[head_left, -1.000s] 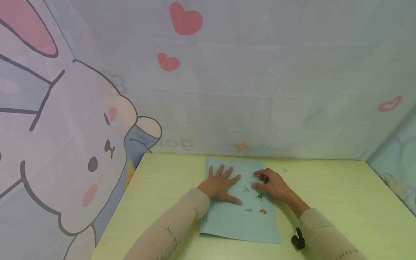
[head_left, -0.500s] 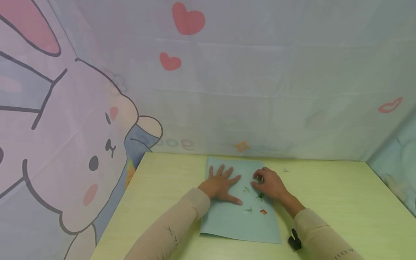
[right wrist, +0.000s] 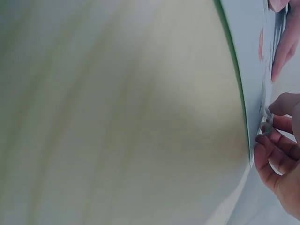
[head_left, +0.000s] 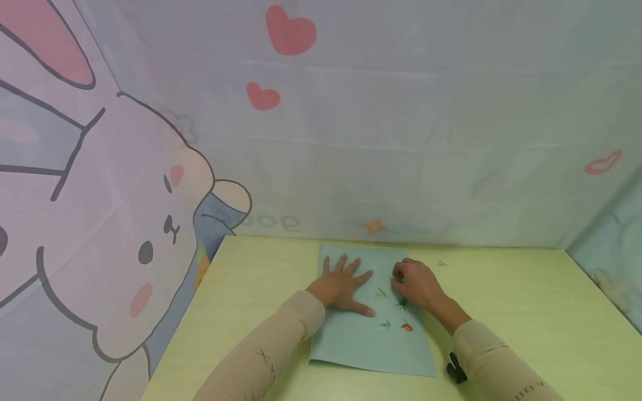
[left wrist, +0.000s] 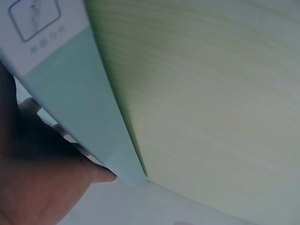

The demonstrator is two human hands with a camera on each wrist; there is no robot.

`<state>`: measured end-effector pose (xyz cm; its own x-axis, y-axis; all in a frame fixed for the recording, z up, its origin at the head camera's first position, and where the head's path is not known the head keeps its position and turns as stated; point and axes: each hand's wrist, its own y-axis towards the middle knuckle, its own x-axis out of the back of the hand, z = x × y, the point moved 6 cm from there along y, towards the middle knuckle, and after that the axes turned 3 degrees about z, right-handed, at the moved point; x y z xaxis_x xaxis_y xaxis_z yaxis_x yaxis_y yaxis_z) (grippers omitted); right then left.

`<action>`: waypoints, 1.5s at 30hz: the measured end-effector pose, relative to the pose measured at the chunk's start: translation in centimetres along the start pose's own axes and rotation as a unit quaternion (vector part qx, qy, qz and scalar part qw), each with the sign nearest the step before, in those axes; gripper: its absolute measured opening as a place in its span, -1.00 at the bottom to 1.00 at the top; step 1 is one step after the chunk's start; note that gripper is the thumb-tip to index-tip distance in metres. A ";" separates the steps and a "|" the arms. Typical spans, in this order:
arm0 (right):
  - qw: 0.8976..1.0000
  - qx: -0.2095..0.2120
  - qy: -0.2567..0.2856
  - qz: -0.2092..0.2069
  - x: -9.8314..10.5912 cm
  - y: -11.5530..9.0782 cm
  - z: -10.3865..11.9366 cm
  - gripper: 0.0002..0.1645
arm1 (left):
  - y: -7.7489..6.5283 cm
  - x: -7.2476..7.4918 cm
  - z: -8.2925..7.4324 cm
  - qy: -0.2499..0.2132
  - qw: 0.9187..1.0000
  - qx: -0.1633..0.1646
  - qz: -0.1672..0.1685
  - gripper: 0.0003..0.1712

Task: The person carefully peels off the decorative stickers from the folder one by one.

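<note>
A pale blue-green booklet or sheet (head_left: 361,351) lies on the table. My left hand (head_left: 338,287) rests palm down on it, fingers spread wide and straight. Over its upper right edge my right hand (head_left: 416,281) has thumb and fingers together; in the right wrist view they pinch a small clear piece with a green tint (right wrist: 267,125). Mostly hidden by the fingers, its exact kind cannot be told. Small plant shapes lie on the sheet's right half: a green sprig (head_left: 381,292), a dark green leaf cluster (head_left: 402,304), a pale sprig (head_left: 384,324) and an orange flower (head_left: 407,327).
Another small sprig (head_left: 441,263) lies on the yellow-green table (head_left: 506,312) beyond my right hand. A black clip-like object (head_left: 456,368) is beside the right sleeve. A printed curtain (head_left: 401,139) rises behind the table's far edge.
My right thumb and fingertips have drawn closer together, and the hand has shifted slightly left and turned a little. The left hand stays in place; the plant shapes have not moved.
</note>
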<state>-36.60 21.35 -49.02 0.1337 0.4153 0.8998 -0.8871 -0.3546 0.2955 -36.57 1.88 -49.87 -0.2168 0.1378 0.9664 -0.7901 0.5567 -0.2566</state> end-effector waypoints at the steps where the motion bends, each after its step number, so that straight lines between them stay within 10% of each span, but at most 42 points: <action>1: 1.000 -0.002 0.004 0.000 0.1 0.0 -0.1 -0.97 | 0.0 0.0 0.0 0.000 1.000 0.000 0.000 0.24; 10: 0.992 -0.056 0.114 0.002 0.8 -0.7 -1.5 -0.74 | 0.1 -0.1 0.0 0.005 1.000 -0.003 0.002 0.25; 22: 0.975 -0.108 0.192 -0.011 1.4 -1.6 -3.1 -0.92 | 0.2 -0.2 0.1 0.007 1.000 -0.004 0.001 0.26; 37: 0.888 -0.207 0.410 0.009 2.8 -2.6 -6.8 -0.68 | 0.1 0.0 0.0 0.000 1.000 -0.003 0.008 0.24; 45: 0.860 -0.235 0.450 -0.043 5.4 -3.6 -9.8 -0.55 | -0.3 0.3 -0.2 -0.001 1.000 -0.007 0.007 0.23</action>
<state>-36.97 33.10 -48.37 -0.0005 0.9789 0.2043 -1.0000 0.0004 -0.0042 -36.26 1.90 -49.54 -0.2296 0.1436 0.9626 -0.7787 0.5663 -0.2702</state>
